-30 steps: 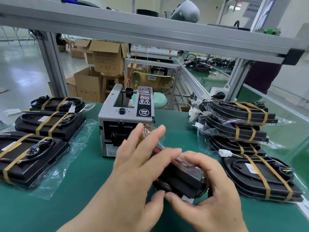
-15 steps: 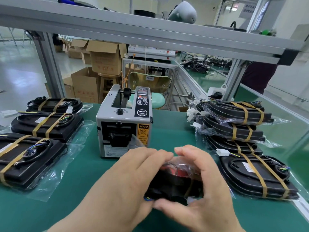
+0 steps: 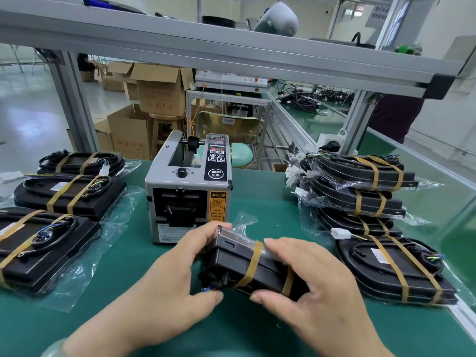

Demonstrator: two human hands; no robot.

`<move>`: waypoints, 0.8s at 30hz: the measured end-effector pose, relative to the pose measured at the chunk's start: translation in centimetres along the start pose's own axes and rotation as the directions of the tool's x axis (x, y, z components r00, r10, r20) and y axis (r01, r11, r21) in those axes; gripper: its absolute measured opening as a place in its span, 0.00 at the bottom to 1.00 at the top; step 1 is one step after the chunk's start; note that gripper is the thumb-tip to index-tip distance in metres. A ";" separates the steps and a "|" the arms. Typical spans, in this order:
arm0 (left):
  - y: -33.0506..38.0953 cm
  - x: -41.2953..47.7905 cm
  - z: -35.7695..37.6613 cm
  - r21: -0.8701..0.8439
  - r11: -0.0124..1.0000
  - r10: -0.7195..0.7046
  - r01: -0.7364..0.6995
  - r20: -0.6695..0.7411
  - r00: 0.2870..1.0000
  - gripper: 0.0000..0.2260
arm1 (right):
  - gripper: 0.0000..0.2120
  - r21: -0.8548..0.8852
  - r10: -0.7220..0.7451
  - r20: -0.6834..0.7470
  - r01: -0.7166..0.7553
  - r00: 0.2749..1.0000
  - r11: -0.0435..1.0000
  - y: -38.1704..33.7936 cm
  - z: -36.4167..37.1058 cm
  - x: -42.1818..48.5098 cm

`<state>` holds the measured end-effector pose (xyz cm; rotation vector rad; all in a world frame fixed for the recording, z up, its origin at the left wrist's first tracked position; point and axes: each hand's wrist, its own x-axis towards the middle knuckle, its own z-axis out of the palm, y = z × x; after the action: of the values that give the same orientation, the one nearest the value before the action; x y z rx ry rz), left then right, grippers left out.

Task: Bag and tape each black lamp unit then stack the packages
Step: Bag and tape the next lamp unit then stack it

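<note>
A black lamp unit (image 3: 239, 264) in a clear bag, bound by two tan bands, is held on its edge just above the green mat in front of the tape dispenser (image 3: 189, 186). My left hand (image 3: 167, 287) grips its left end, fingers over the top and thumb underneath. Around its right end curls my right hand (image 3: 316, 284). Bagged units (image 3: 360, 191) are stacked at the right, with another bagged unit (image 3: 394, 269) lying in front of them. Three black units (image 3: 41, 243) lie on clear bags at the left.
The grey tape dispenser stands mid-table behind my hands. An aluminium frame beam (image 3: 231, 52) crosses overhead, with posts at left and right. Cardboard boxes (image 3: 157, 94) and a stool sit beyond the table. The table's right edge (image 3: 461, 318) runs close to the right-hand unit.
The lamp unit has been turned up onto its edge so its side and tan bands face me. My left hand went from lying flat on top to gripping its left end.
</note>
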<state>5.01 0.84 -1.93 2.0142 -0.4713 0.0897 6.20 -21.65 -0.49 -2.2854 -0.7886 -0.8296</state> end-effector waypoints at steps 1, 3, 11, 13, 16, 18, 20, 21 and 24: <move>0.4 0.1 0.0 -0.040 0.999 -0.022 0.024 0.049 0.999 0.36 | 0.28 -0.019 -0.016 0.007 0.016 1.000 1.000 0.0 0.0 0.0; 0.7 0.2 -0.2 -0.146 0.987 -0.060 0.068 0.058 0.997 0.34 | 0.28 -0.078 -0.057 0.011 0.058 0.998 0.995 -0.1 0.1 0.1; 3.3 1.5 -0.3 0.067 0.995 -0.049 0.077 -0.346 0.937 0.02 | 0.29 -0.133 -0.129 0.084 0.140 0.988 0.981 -1.1 0.7 0.0; 3.6 1.9 -0.1 0.031 0.987 -0.140 0.158 -0.321 0.937 0.03 | 0.32 -0.139 -0.133 0.112 0.148 0.985 0.979 -1.4 0.7 0.1; 3.5 2.5 0.1 -0.192 0.937 -0.329 0.290 -0.214 0.920 0.04 | 0.37 -0.158 -0.129 0.174 0.157 0.976 0.975 -1.8 0.5 0.2; 3.4 2.7 0.2 -0.303 0.877 -0.420 0.373 -0.104 0.902 0.04 | 0.38 -0.178 -0.118 0.221 0.159 0.968 0.971 -1.9 0.4 0.3; 3.2 2.7 0.3 -0.363 0.827 -0.470 0.429 -0.027 0.882 0.08 | 0.39 -0.199 -0.096 0.264 0.152 0.960 0.968 -2.1 0.3 0.3; 3.1 2.7 0.3 -0.395 0.804 -0.487 0.445 -0.006 0.873 0.12 | 0.39 -0.215 -0.087 0.284 0.152 0.955 0.965 -2.2 0.4 0.4; 2.4 2.7 0.5 -0.508 0.745 -0.537 0.432 -0.074 0.840 0.16 | 0.36 -0.246 -0.068 0.316 0.151 0.946 0.957 -2.5 0.5 0.4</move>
<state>6.53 -1.31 0.60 1.5530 0.1840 -0.1238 4.94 -19.47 0.25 -2.6745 -1.0009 -0.6729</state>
